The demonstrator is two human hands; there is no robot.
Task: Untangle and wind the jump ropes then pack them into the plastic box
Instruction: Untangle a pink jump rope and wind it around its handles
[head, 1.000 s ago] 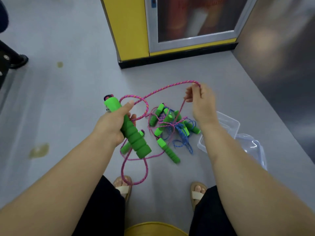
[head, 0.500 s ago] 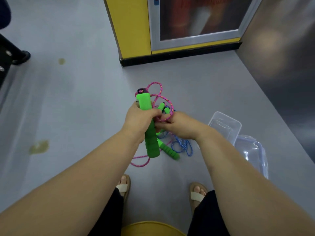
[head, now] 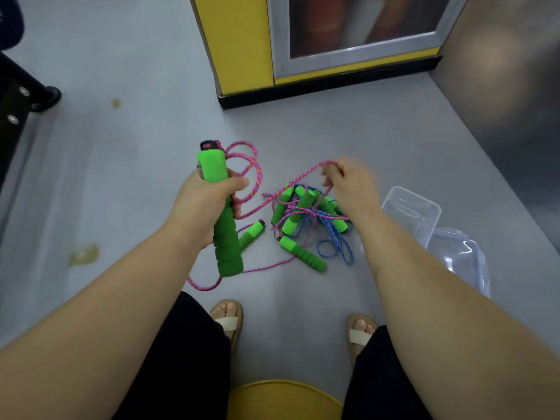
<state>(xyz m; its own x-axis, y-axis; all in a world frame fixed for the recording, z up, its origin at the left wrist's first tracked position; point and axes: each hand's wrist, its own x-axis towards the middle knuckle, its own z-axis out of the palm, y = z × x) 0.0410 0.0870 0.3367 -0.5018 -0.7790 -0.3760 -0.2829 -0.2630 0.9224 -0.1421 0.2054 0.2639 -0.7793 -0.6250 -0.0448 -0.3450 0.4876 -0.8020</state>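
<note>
**Item 1. Green foam handle (head: pixel 225 218), pink jump rope (head: pixel 298 178).** Gripped in the left hand (head: pixel 204 204), fingers and thumb wrapped around its upper half. A few loops of the pink cord lie beside the capped end, pinned under the thumb. Judged purpose: the handle serves as the spool, and the thumb stops the wound turns from slipping. Long axis runs near top to bottom in the view, tilted slightly. The capped, cord-bearing end points away from the person and the ridged butt end points back toward the feet.

**Item 2. Free run of the same cord.** Pinched between the fingertips of the right hand (head: pixel 353 189), which is raised above the heap and well apart from the left. The cord slopes down from the pinch toward the left hand. A second strand drops into the heap. Judged purpose: lifting the line clear to find where it is caught before the next turn is wound.

**Item 3. Tangled heap (head: pixel 306 219), on the floor (head: pixel 121 177) between the hands.** Several green handles lie at mixed angles, laced with pink cord and blue cord (head: pixel 336 248). One handle (head: pixel 252 234) lies apart to the left and another (head: pixel 303 257) points toward the lower right. None is wound yet.

**Item 4. Plastic box (head: pixel 424 207), clear, on the floor just right of the heap.** Mouth up, with no rope visible in it. Its lid (head: pixel 463 262) lies beside it, nearer the person. Judged purpose: kept within reach for packing.

**Item 5. Surroundings.** Yellow cabinet (head: pixel 242 40) ahead and a yellow seat edge (head: pixel 285 395) below.
</note>
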